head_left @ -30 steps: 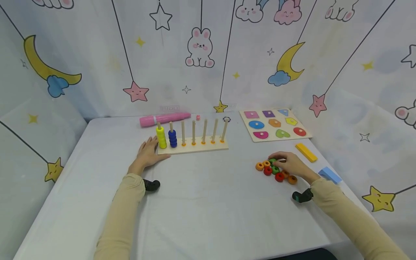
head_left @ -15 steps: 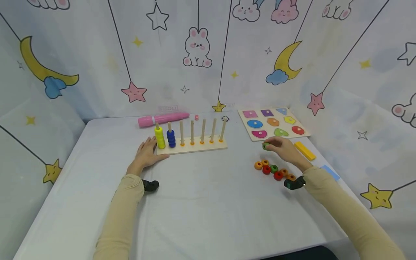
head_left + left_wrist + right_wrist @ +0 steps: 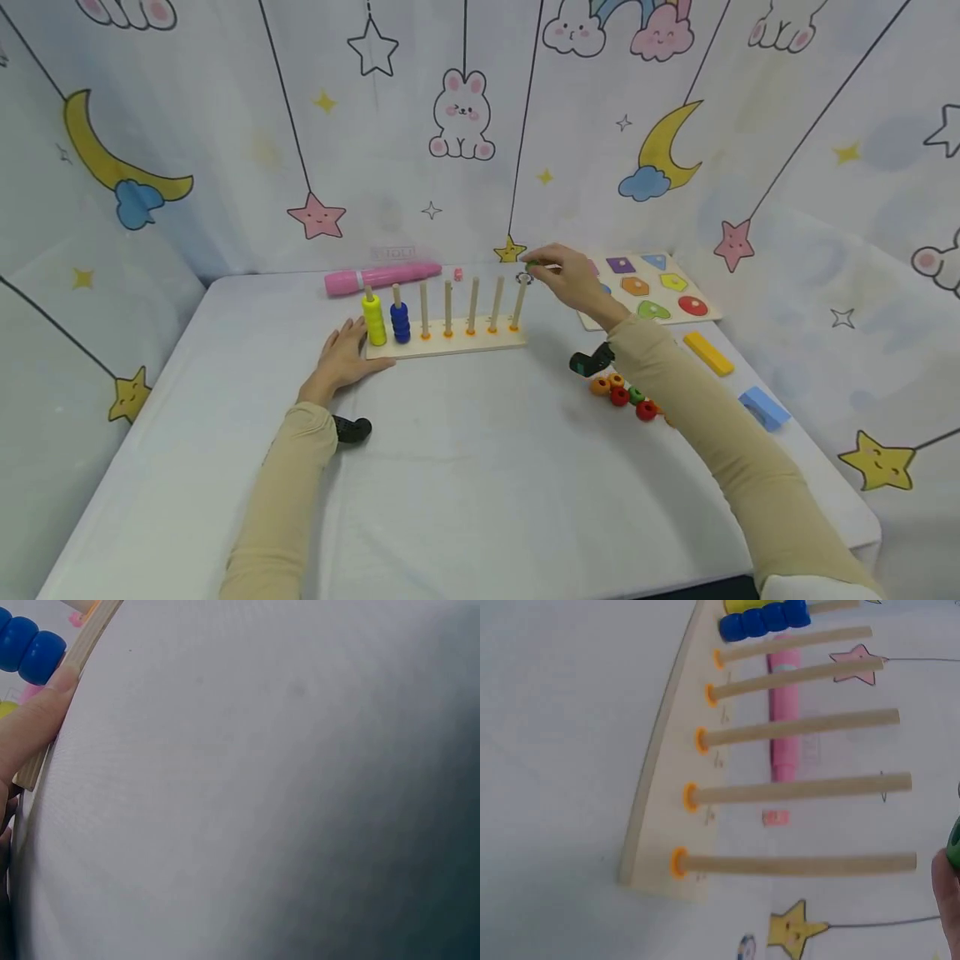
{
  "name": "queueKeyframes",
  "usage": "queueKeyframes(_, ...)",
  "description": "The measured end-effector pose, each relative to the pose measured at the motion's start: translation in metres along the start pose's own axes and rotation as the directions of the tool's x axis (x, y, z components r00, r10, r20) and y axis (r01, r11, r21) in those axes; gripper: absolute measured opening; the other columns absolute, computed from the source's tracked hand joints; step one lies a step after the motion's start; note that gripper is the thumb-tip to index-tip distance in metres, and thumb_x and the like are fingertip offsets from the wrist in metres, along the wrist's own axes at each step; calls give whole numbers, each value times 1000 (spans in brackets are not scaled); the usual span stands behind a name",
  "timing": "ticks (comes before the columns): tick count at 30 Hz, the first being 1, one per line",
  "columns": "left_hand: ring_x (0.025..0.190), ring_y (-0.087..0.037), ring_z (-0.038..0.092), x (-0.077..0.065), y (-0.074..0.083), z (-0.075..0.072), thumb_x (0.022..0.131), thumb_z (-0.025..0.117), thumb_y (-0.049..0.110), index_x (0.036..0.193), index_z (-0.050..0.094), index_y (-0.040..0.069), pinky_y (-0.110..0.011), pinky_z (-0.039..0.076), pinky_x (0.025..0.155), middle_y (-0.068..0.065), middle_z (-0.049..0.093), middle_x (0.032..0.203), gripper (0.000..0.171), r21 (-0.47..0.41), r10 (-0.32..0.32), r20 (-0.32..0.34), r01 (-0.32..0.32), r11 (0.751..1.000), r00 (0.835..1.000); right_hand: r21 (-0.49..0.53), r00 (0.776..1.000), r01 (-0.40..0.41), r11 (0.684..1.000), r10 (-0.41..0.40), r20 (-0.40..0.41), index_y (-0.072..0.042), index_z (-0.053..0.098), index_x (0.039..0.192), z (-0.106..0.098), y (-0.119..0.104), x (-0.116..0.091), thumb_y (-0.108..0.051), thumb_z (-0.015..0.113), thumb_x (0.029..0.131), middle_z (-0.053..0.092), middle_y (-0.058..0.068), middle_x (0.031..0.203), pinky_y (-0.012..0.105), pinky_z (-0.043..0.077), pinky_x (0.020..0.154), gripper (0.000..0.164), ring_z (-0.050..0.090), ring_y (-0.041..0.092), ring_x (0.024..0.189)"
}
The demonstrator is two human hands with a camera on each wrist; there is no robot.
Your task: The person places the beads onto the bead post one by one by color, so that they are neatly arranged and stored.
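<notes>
A wooden peg board [image 3: 457, 343] with upright pegs stands toward the back of the table. Yellow beads [image 3: 374, 321] fill its leftmost peg and blue beads [image 3: 401, 323] the one beside it; the other pegs are bare. My left hand [image 3: 341, 358] holds the board's left end, the thumb [image 3: 45, 712] along its front edge in the left wrist view. Between thumb and fingertips my right hand [image 3: 573, 283] pinches a green bead [image 3: 954, 846], raised close to the top of the rightmost peg [image 3: 802, 865]. Most of this hand lies outside the right wrist view.
Several loose orange, red and green beads [image 3: 619, 397] lie at right, partly behind the right sleeve. A shape puzzle [image 3: 663, 292] is behind them, with a yellow block [image 3: 708, 353] and a blue block [image 3: 764, 408] near the right edge. A pink marker [image 3: 384, 277] lies behind the peg board.
My right hand has picked a green bead from the loose pile and carried it left and up to the rightmost peg. The left hand has stayed on the board.
</notes>
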State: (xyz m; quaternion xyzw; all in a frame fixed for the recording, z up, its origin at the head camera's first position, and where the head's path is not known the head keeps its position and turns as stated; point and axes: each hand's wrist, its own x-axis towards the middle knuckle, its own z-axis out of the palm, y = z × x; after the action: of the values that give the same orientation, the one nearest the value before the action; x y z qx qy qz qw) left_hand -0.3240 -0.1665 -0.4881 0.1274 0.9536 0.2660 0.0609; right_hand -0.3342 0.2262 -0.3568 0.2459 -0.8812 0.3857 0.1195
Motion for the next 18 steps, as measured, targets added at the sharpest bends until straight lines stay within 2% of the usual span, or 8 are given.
queueKeyframes(4,142,-35,0,0,0,0,82,66,54,149,22,1,-49,-5,115,-19,12,155,96,0,-3,6,3,1000,1000,55,999,33,998,-33,14,-1,65,114,30,-23,29,-4,59,92,63,13,113,28,52,87,24,62,21,100)
queueKeyframes(8,142,-35,0,0,0,0,81,67,54,148,23,0,-49,-4,115,-19,12,155,96,-15,0,-4,0,1000,1000,104,997,38,994,-44,61,1,59,119,60,-42,49,-3,62,90,62,14,115,22,51,87,30,61,20,104)
queueKeyframes(13,142,-35,1,0,0,1,80,67,54,148,24,0,-49,-4,115,-19,13,155,97,-20,5,-14,-6,1000,1000,120,992,49,992,-62,107,0,57,121,91,-57,63,-3,64,89,63,14,114,17,49,86,34,61,17,104)
queueKeyframes(18,143,-35,1,0,-2,1,80,67,55,149,23,1,-48,-4,115,-18,14,155,97,-17,5,-22,-5,1000,1000,118,985,59,991,-77,154,1,58,120,110,-67,70,-3,64,89,64,11,113,16,48,86,32,60,16,103)
